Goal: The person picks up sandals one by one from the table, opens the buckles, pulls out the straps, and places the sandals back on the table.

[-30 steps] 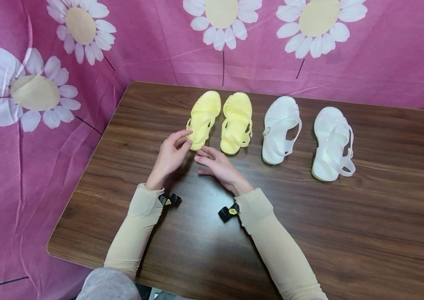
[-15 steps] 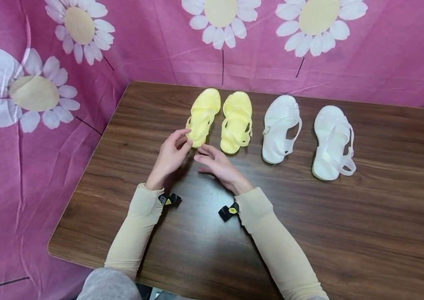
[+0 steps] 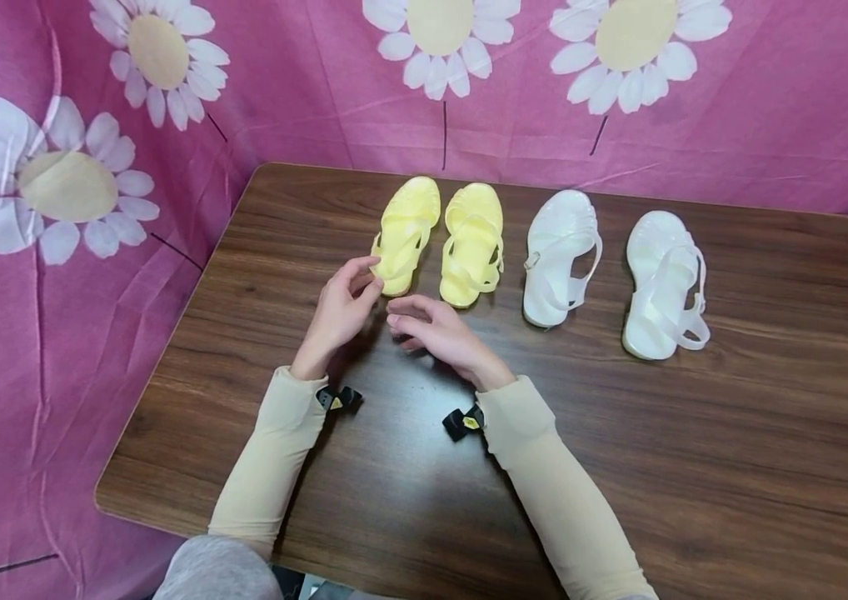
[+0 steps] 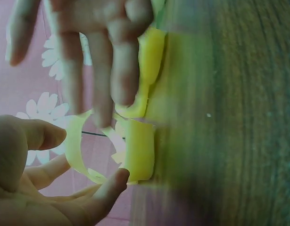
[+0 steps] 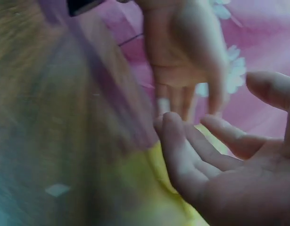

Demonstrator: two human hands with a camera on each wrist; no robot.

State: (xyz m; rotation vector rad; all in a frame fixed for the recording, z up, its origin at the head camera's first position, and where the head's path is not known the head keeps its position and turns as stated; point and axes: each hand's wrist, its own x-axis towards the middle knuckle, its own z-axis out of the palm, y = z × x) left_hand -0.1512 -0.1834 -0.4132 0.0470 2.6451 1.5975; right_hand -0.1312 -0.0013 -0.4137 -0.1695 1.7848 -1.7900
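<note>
Two yellow jelly sandals stand side by side at the back of the table, toes toward the curtain. My left hand (image 3: 343, 307) is at the heel of the left yellow sandal (image 3: 406, 233), thumb and fingers loosely spread around it. In the left wrist view its fingertips (image 4: 120, 176) lie right at the heel's edge, and the thumb is beside the strap. Just in front of that heel, my right hand (image 3: 442, 333) hovers with relaxed fingers and holds nothing. The right yellow sandal (image 3: 471, 250) stands beyond my right fingertips.
Right of the yellow pair stand a white sandal (image 3: 561, 258) and a second white sandal (image 3: 664, 287), set wider apart. All rest on a brown wood-grain table (image 3: 769, 433). A pink curtain with daisies (image 3: 304, 92) hangs along its back and left side.
The left yellow sandal has moved slightly toward the back, its heel now about level with the right one's. My right hand has drawn back from it; my left has barely moved.
</note>
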